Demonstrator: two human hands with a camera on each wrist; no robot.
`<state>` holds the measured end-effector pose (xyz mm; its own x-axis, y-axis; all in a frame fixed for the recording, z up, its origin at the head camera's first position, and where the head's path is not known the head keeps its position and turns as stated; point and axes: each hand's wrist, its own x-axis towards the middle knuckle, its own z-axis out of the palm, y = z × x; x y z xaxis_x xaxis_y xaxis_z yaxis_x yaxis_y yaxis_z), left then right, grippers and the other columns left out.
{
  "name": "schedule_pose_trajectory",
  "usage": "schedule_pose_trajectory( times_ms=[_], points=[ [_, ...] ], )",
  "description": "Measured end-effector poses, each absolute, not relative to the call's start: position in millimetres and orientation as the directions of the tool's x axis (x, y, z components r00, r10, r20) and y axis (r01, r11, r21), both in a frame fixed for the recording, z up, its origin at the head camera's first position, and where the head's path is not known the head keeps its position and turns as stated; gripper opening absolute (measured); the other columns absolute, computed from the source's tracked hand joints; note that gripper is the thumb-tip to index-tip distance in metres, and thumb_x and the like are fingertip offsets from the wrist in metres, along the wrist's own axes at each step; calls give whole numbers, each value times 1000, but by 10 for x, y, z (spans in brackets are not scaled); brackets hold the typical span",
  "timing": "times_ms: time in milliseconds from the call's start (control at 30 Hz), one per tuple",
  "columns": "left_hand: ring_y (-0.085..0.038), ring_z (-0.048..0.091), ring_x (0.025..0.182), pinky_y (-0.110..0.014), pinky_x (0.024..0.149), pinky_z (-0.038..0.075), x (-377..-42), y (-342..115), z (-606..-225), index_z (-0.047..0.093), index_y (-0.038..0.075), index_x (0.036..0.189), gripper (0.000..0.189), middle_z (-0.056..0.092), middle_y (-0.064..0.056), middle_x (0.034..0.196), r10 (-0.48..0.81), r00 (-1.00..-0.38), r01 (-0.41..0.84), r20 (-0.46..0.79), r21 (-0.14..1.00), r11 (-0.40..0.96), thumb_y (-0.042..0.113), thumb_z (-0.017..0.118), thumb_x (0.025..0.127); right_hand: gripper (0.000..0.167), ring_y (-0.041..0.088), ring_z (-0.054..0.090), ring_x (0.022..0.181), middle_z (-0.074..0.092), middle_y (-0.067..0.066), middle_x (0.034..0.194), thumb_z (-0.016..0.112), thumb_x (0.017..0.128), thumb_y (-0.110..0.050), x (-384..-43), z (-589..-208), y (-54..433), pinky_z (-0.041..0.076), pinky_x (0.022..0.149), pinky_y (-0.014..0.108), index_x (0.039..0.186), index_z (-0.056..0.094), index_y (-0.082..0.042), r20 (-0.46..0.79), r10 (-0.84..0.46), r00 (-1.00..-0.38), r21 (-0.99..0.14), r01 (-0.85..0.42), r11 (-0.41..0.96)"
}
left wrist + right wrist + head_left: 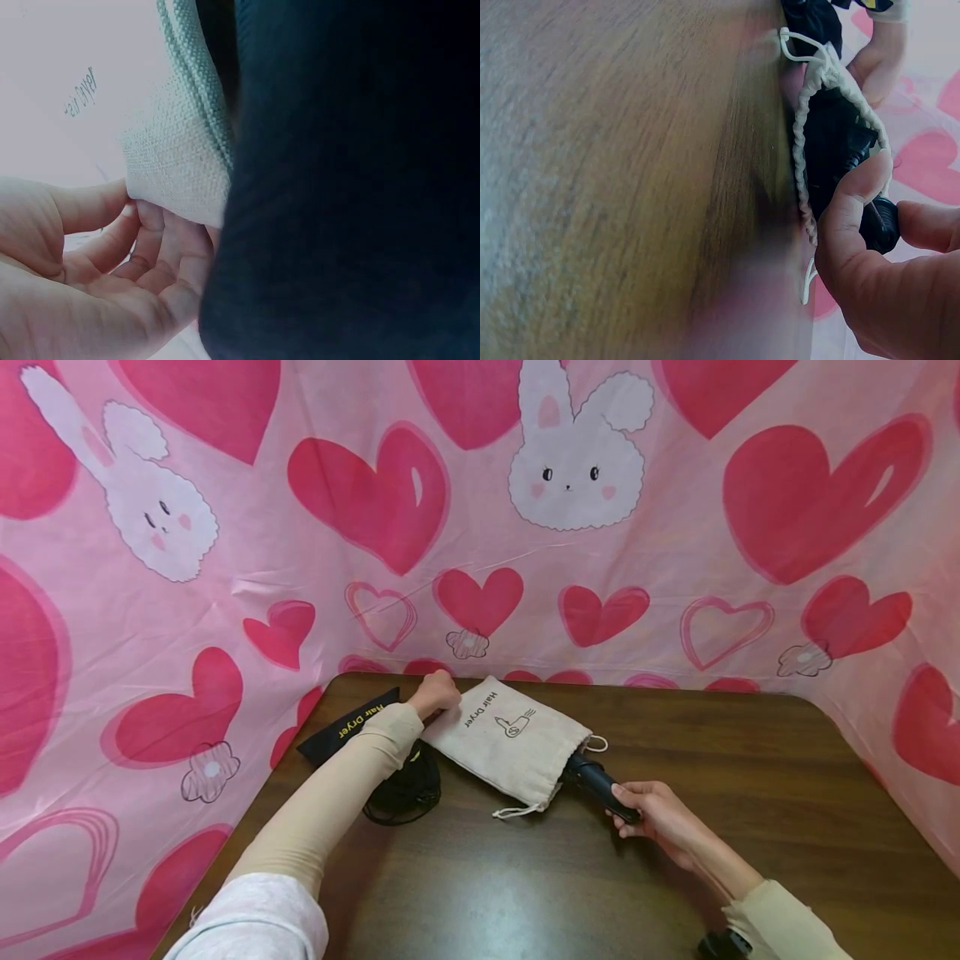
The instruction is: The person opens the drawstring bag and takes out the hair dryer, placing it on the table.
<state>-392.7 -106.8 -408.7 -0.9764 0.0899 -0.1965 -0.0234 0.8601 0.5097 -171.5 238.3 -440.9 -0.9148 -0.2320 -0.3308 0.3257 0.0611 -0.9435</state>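
A cream drawstring bag (517, 752) printed "Hair Dryer" lies on the table in the head view. My left hand (438, 693) pinches its far left corner; the left wrist view shows thumb and fingers on the woven cloth (176, 165). From the bag's gathered mouth (801, 142) sticks out the black handle of a hair dryer (596, 781). Its end is gripped by my right hand (652, 814), thumb on top. A black cord end (859, 142) shows inside the mouth in the right wrist view. The rest of the dryer is hidden in the bag.
Left of the bag stands a black pouch (348, 727) with yellow "Hair Dryer" lettering, partly behind my left forearm. A black bundle (412, 785) with a thin cord lies below that forearm. Pink heart-patterned cloth (480, 543) walls the brown wooden table (750, 760).
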Motion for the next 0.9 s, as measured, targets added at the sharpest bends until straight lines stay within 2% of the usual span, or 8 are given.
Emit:
schedule_pose_trajectory(
  times_ms=[167,367,900],
  points=[
    [-16,28,51,-28,49,27,-3912,-1067,-4071,39,10,58,41,27,-1,59,90,-975,-30,-203,520,854,3,57,94,46,15,62,76,62,12,94,49,113,-20,-1700,-4400,2395,58,70,28,133,46,21,-331,-230,-915,-944,324,69],
    [-17,28,55,-30,51,27,-3905,-1071,-4062,34,11,58,40,24,-1,61,91,-977,-19,-191,509,861,-1,53,92,45,15,62,76,63,12,94,48,113,-19,-1685,-4400,2414,58,70,28,132,47,21,-320,-235,-918,-947,312,69],
    [-18,28,54,-30,51,29,-3924,-1088,-4092,37,10,56,42,26,-1,59,98,-972,-28,-212,523,852,-1,54,92,45,15,62,76,63,12,94,49,113,-20,-1669,-4416,2456,58,70,28,131,47,21,-318,-231,-919,-948,308,82]
  ],
)
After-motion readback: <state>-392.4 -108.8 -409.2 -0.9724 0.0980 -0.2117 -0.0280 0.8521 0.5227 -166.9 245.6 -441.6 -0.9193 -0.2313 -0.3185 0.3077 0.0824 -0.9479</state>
